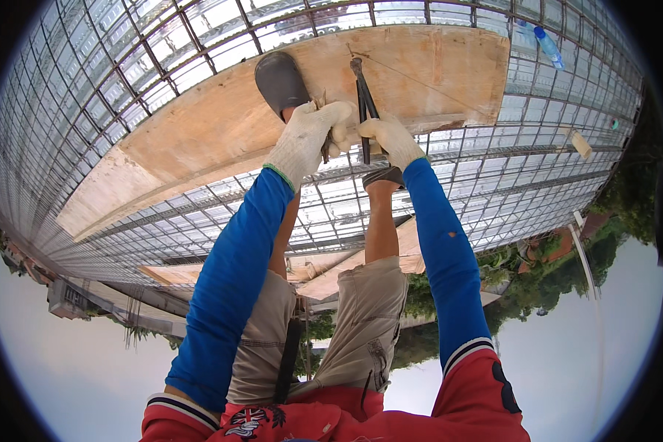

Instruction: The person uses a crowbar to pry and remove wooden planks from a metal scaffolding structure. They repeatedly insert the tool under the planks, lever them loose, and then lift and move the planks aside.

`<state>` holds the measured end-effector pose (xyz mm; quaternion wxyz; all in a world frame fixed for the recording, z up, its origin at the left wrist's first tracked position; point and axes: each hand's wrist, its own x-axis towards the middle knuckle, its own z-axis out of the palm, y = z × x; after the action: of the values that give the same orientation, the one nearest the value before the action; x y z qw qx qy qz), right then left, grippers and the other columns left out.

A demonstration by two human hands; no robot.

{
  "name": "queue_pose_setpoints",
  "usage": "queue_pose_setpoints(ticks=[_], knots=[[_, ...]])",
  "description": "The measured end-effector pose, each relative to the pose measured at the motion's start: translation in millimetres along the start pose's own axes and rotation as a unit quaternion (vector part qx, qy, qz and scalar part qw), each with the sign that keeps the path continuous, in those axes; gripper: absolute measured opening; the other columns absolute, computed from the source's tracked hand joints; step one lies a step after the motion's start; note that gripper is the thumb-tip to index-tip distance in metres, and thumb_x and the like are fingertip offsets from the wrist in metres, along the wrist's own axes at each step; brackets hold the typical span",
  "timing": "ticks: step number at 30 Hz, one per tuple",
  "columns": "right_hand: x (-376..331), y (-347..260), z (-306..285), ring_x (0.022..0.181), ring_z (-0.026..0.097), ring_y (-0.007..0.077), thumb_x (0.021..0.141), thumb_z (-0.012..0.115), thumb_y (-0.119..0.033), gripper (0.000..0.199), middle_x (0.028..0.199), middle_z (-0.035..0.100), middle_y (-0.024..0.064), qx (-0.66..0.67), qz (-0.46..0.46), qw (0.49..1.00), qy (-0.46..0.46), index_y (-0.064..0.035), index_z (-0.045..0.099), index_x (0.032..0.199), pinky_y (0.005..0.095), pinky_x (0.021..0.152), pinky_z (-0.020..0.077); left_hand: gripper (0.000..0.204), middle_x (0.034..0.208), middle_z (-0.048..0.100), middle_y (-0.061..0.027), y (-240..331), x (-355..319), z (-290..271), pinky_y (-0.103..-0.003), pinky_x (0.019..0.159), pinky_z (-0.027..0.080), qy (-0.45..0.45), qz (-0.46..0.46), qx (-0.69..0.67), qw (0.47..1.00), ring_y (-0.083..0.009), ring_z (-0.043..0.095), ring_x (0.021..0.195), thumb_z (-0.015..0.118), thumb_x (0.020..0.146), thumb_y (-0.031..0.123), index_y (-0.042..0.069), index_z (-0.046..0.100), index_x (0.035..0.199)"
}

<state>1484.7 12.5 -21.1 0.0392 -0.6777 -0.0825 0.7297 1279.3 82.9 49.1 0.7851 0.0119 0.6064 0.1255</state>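
2 gloved hands meet over a plywood board (221,125) laid on a rebar grid (516,162). Left hand (306,140) is curled shut on a small bundle of thin tie wire (323,147), most of it hidden inside the glove. Just beside it, right hand (392,140) is clamped on the handles of dark pincers (362,99), whose head points away from the hand onto the board; whether the head grips anything is too small to tell. Beyond the left hand a dark shoe (280,81) rests on the board; under the right wrist the other shoe (383,177) is largely covered. Farther right of the right hand, the board's edge ends and open grid runs on, with a wood scrap (580,144) and a blue bottle (549,46) well apart near the rim.
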Motion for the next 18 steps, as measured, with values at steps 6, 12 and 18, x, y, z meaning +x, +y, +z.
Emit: queue_pose_setpoints(ticks=[6, 12, 18], knots=[[19, 23, -16, 0.087, 0.068, 0.0230, 0.088, 0.073, -0.019, 0.032, 0.100, 0.070, 0.0115, 0.093, 0.020, 0.995, -0.029, 0.0013, 0.070, 0.113, 0.0372, 0.073, 0.0560, 0.028, 0.070, 0.067, -0.0053, -17, 7, 6, -0.026, 0.047, 0.052, -0.057, 0.002, -0.014, 0.998, -0.0152, 0.066, 0.056, 0.071, 0.104, 0.029, 0.001, 0.072, 0.102], [24, 22, -20, 0.084, 0.063, 0.0230, 0.084, 0.076, -0.025, 0.040, 0.096, 0.067, 0.0121, 0.030, -0.020, 0.999, -0.010, 0.0038, 0.069, 0.111, 0.0401, 0.072, 0.0518, 0.043, 0.080, 0.065, -0.0021, -42, 9, -4, -0.031, 0.059, 0.057, -0.101, -0.074, -0.118, 0.985, -0.0162, 0.067, 0.071, 0.068, 0.107, 0.031, -0.007, 0.069, 0.128], [14, 8, -17, 0.085, 0.063, 0.0225, 0.082, 0.077, -0.023, 0.041, 0.093, 0.066, 0.0118, -0.031, -0.047, 0.998, -0.012, 0.0039, 0.067, 0.110, 0.0385, 0.072, 0.0515, 0.041, 0.074, 0.060, -0.0017, -49, 19, -12, -0.032, 0.051, 0.046, -0.062, -0.028, -0.012, 0.998, -0.0163, 0.060, 0.061, 0.068, 0.105, 0.026, -0.006, 0.070, 0.130]])
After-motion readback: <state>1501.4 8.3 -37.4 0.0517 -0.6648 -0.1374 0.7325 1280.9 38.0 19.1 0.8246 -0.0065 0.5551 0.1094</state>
